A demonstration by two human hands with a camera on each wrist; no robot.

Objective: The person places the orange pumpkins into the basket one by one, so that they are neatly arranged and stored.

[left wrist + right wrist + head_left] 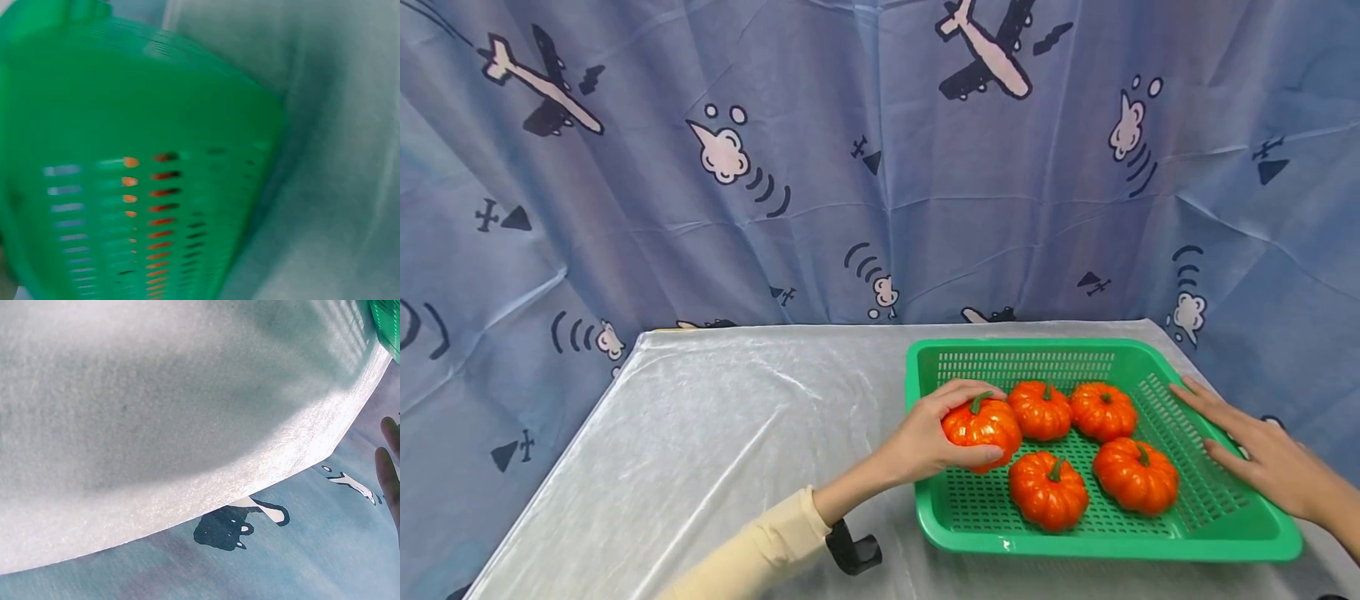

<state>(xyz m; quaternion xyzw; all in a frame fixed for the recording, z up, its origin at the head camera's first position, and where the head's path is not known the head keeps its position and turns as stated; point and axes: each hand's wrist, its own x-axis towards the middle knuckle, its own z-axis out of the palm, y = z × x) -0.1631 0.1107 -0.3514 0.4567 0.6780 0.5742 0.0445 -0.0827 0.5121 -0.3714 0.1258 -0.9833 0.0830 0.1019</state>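
My left hand (925, 437) grips a glossy orange pumpkin (983, 432) with a green stem, thumb on its near side and fingers over the far side. That pumpkin is at the left end of a green plastic basket (1105, 546); whether it touches the basket floor I cannot tell. Several similar pumpkins (1048, 492) sit inside, to its right. On the basket's right rim rests my right hand (1262, 454), fingers extended. In the left wrist view the slotted basket wall (144, 100) is blurred, with orange showing through. Fingertips (386, 475) of the right hand show in the right wrist view.
A silvery-white cloth (715, 425) covers the table under the basket. Behind the table hangs a blue curtain (820, 217) printed with airplanes and clouds. A black wrist mount (853, 550) is below the left wrist. The table edge (150, 534) crosses the right wrist view.
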